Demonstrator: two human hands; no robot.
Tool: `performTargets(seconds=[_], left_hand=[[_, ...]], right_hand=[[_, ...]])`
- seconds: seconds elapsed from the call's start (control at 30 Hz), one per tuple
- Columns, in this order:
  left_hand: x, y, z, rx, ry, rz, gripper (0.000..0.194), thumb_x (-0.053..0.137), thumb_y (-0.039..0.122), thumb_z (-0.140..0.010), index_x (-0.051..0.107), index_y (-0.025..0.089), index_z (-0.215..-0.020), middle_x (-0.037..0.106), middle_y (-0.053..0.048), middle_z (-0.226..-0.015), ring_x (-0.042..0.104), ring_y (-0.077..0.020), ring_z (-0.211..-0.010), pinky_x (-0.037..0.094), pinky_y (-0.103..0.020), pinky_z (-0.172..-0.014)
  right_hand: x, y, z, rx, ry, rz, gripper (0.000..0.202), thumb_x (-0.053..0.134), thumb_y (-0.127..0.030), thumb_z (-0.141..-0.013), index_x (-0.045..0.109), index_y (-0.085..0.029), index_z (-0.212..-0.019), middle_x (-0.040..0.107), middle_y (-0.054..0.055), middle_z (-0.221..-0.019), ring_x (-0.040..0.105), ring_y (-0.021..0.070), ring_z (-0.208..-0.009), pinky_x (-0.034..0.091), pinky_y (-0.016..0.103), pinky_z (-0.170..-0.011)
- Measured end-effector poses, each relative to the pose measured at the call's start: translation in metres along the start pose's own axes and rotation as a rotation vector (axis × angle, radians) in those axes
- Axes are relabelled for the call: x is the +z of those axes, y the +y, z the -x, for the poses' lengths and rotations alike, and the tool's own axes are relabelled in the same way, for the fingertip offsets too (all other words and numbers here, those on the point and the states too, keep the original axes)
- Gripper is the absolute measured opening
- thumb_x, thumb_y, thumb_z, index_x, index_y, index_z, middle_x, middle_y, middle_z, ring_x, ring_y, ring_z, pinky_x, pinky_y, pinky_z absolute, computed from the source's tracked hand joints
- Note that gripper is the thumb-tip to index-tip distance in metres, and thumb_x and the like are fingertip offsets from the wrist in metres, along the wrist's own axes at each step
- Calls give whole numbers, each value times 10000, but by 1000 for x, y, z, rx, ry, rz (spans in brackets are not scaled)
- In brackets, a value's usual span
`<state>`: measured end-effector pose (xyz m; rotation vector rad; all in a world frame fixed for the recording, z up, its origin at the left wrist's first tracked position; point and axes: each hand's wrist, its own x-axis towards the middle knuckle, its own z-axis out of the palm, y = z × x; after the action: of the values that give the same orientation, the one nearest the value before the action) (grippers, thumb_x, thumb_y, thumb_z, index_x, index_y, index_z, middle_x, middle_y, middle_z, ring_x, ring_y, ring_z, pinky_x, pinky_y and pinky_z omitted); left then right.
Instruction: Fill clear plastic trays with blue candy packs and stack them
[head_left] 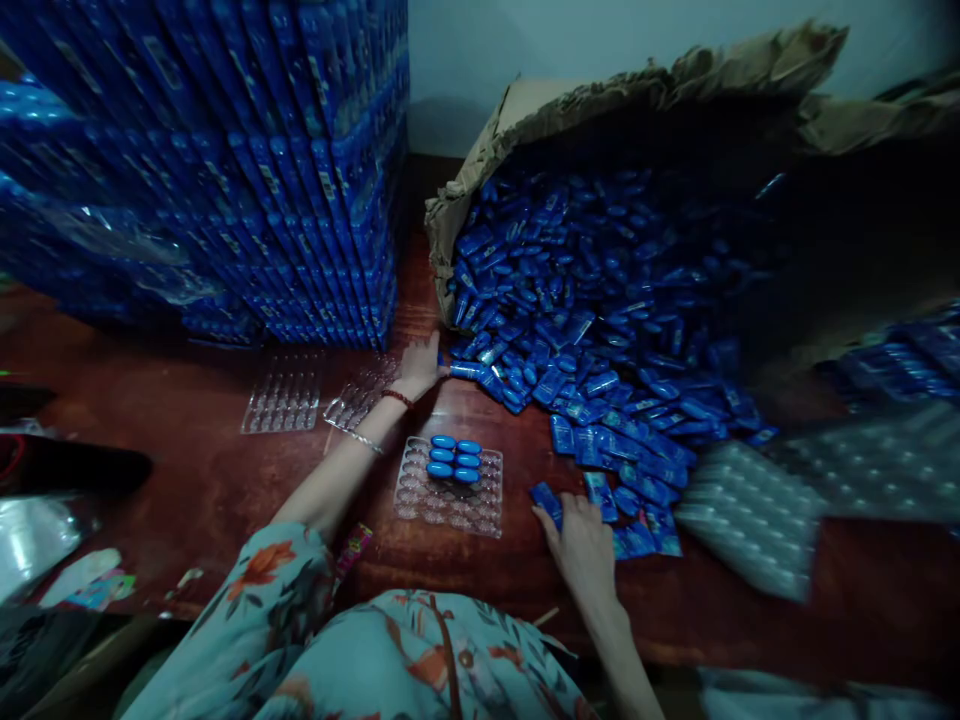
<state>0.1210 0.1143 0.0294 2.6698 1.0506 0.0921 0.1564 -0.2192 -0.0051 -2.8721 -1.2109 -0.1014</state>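
A clear plastic tray with rounded hollows lies in front of me on the reddish-brown table, several shiny blue oval pieces set in two columns at its upper part. My left hand, a red bead bracelet and a silver bangle on its wrist, reaches past the tray to the left edge of the blue packet pile, fingers closed by a small blue packet. Right of the tray, my right hand rests at the pile's near edge, with a blue packet between thumb and fingers.
Tall stacks of packed blue trays stand at the back left. A torn cardboard box lies open behind the pile. Clear trays lie at left; stacked clear trays sit at right. A dark cylindrical object is far left.
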Motion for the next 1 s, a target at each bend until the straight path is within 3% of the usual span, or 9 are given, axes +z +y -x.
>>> performTargets(seconds=[0.13,0.2,0.3,0.37,0.47,0.6,0.73,0.83,1.0], left_hand=[[10,7,0,97,-81,-18,575,591,152,-791,387,80,-1323,475,-247,-1230,573,-313,-1013,450,-385,-823],[16,6,10,133,-84,-24,561,504,63,-800,361,76,-1342,423,-245,-1309,522,-304,-1107,416,-398,-900],[20,-1,30,208,-44,15,552,427,11,-795,354,50,-1341,395,-224,-1366,434,-285,-1213,342,-422,-1003],[16,-10,48,251,36,125,466,409,43,-821,438,64,-1286,456,-192,-1331,451,-263,-1202,344,-421,-1017],[4,-28,84,211,203,347,297,432,169,-866,596,137,-1111,552,-129,-1227,516,-232,-1131,397,-398,-992],[-12,-56,148,-22,324,588,287,518,305,-844,597,176,-1087,579,-86,-1122,575,-196,-1000,498,-337,-841],[-17,-72,202,-215,329,782,340,602,360,-796,591,165,-1074,613,-57,-1022,596,-167,-902,501,-295,-799],[-13,-69,220,-243,289,814,297,568,343,-826,619,164,-1058,610,-52,-977,585,-161,-904,480,-298,-832],[5,-50,217,-125,239,721,241,573,301,-830,654,199,-1033,571,-57,-993,567,-174,-954,486,-327,-855]], right_hand=[[0,-12,-4,-62,69,-390,320,324,-351,-940,555,-147,-1026,620,131,-908,599,244,-847,484,369,-692],[-8,-16,-4,-100,91,-609,301,337,-311,-940,502,-174,-1151,609,114,-1018,605,218,-921,493,361,-766],[-23,-23,-2,-109,36,-793,307,424,-298,-912,464,-205,-1202,619,82,-1017,625,191,-858,513,323,-726],[-29,-30,-2,-140,-24,-847,260,486,-298,-885,507,-212,-1129,632,58,-936,624,178,-787,519,297,-684],[-33,-40,-5,-283,-29,-915,191,500,-250,-877,553,-227,-1059,631,50,-925,612,178,-842,515,308,-757],[-35,-45,-11,-425,17,-912,258,477,-186,-882,546,-239,-1125,635,58,-972,597,188,-902,500,351,-824],[-41,-48,-7,-376,22,-903,243,503,-193,-875,534,-227,-1114,633,59,-955,604,185,-887,504,341,-808],[-37,-62,-2,-382,6,-947,263,522,-202,-867,527,-233,-1128,640,52,-967,617,175,-895,516,313,-799],[-15,-90,-8,-546,86,-892,347,461,-124,-861,543,-228,-1182,625,76,-1018,607,184,-960,517,323,-843]])
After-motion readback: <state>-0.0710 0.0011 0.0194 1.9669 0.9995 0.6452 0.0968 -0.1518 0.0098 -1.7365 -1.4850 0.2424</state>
